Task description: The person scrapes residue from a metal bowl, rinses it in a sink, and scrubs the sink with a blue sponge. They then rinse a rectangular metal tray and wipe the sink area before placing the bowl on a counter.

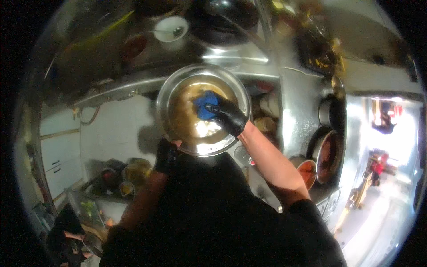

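A wide, round stainless steel bowl is tilted toward me in front of my body, its inside wet and shiny with brownish reflections. My right hand, in a wet black glove, reaches inside and presses a blue sponge or cloth against the bottom. Its fingers are closed around that blue piece. At the bowl's near left rim is my left hand, also black-gloved and in shadow. It appears to grip the rim, with most of its fingers hidden.
Beyond the bowl runs a steel counter edge. A white bowl and a dark wok sit behind it. To the right are pans and a pot of reddish food. Another person works at lower left.
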A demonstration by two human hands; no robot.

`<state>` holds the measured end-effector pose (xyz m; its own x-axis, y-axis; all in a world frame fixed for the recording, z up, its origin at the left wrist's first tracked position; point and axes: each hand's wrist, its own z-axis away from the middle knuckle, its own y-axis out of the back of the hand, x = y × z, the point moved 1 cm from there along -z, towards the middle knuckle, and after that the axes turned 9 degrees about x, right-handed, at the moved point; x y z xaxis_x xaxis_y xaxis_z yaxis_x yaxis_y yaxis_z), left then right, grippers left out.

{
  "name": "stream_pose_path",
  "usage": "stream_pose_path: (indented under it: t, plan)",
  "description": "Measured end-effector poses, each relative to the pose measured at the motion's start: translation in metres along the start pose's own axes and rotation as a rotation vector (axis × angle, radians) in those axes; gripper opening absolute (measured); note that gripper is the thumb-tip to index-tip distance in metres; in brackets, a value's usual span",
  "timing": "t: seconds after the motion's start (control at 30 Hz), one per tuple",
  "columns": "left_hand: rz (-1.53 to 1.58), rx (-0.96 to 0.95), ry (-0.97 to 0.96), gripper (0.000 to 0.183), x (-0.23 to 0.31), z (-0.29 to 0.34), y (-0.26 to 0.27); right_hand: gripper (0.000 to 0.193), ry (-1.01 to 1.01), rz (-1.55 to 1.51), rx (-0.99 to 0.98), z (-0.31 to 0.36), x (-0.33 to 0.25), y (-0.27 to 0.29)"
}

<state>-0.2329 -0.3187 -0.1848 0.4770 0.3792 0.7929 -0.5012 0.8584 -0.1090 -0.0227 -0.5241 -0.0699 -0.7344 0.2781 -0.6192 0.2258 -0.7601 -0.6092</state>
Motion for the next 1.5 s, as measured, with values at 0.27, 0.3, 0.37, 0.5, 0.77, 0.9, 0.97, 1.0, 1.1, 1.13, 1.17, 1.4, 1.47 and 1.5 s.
stream_pose_path:
  t: [0.27, 0.3, 0.37, 0.5, 0.77, 0.9, 0.97, 1.0, 1.1, 1.13, 1.17, 1.4, 1.47, 1.5]
  plan:
    - [0.079, -0.023, -0.066, 0.038, 0.035, 0.012, -0.018, 0.021, -0.115, -0.229, 0.129, -0.01, 0.016, 0.002]
    - [0.114, -0.018, -0.055, 0.037, 0.034, 0.013, -0.018, 0.021, -0.113, -0.225, 0.19, -0.01, 0.017, 0.002]
    - [0.16, -0.017, -0.038, 0.037, 0.032, 0.014, -0.017, 0.023, -0.133, -0.388, -0.038, -0.01, 0.019, -0.005]
    - [0.119, -0.002, -0.074, 0.034, 0.029, 0.013, -0.013, 0.022, -0.084, -0.331, 0.111, -0.013, 0.021, -0.017]
    - [0.056, -0.001, -0.192, 0.024, 0.025, 0.009, -0.007, 0.025, -0.09, -0.072, 0.249, -0.037, 0.032, -0.009]
    - [0.047, -0.009, -0.174, 0.018, 0.027, 0.01, -0.006, 0.027, -0.072, 0.082, 0.193, -0.058, 0.046, 0.006]
    - [0.089, 0.002, -0.122, 0.016, 0.027, 0.01, -0.004, 0.031, 0.3, 0.753, 0.167, -0.063, 0.049, 0.009]
    - [0.096, 0.018, -0.1, 0.015, 0.026, 0.01, -0.003, 0.034, 0.48, 1.14, 0.159, -0.062, 0.049, 0.009]
    - [0.081, -0.013, -0.041, 0.022, 0.023, 0.009, 0.004, 0.048, 0.886, 1.721, 0.151, -0.059, 0.05, 0.001]
    - [0.095, -0.048, -0.063, 0.028, 0.021, 0.008, 0.006, 0.049, 0.825, 1.726, 0.126, -0.058, 0.05, -0.002]
    - [0.031, -0.043, -0.085, 0.027, 0.019, 0.006, 0.008, 0.05, 0.801, 1.722, 0.116, -0.057, 0.051, -0.006]
    - [-0.366, 0.007, -0.483, 0.026, 0.009, -0.003, 0.026, 0.045, 0.481, 1.537, -0.002, -0.07, 0.067, -0.024]
    - [-0.433, -0.007, -0.522, 0.027, 0.011, -0.002, 0.033, 0.046, 0.692, 1.697, -0.053, -0.073, 0.078, -0.031]
    - [-0.332, -0.005, -0.409, 0.027, 0.012, -0.002, 0.037, 0.045, 0.667, 1.769, -0.071, -0.076, 0.084, -0.036]
